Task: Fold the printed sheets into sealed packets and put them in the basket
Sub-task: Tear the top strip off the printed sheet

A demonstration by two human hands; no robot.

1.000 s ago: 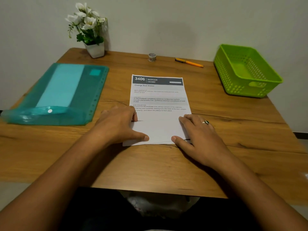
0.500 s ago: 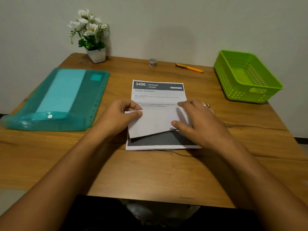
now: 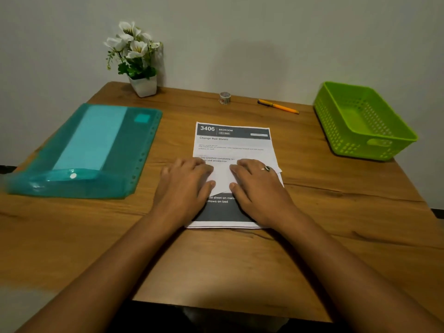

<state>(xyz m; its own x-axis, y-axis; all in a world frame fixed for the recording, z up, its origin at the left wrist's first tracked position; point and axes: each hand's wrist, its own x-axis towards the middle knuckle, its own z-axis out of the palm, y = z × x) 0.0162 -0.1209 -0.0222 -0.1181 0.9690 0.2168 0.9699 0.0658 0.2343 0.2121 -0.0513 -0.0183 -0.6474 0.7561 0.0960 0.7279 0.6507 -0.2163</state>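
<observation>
A small stack of printed sheets point(image 3: 234, 145) lies in the middle of the wooden table point(image 3: 336, 212). The top sheet's near end is folded up over itself, its white back point(image 3: 222, 177) showing. A second sheet with a dark printed band point(image 3: 221, 212) lies exposed below. My left hand point(image 3: 186, 182) presses flat on the left of the folded flap. My right hand point(image 3: 258, 183), wearing a ring, presses flat on its right side. The green plastic basket point(image 3: 360, 121) stands at the far right of the table, nothing visible inside.
A teal plastic document folder point(image 3: 91, 150) lies on the left of the table. At the back are a white pot of flowers point(image 3: 138, 61), a small roll of tape point(image 3: 225, 97) and an orange pen point(image 3: 278, 106). A wall stands behind the table.
The top sheet's near edge was lifted and folded away from me, uncovering the sheet beneath. Both hands moved forward with it and now press the flap down.
</observation>
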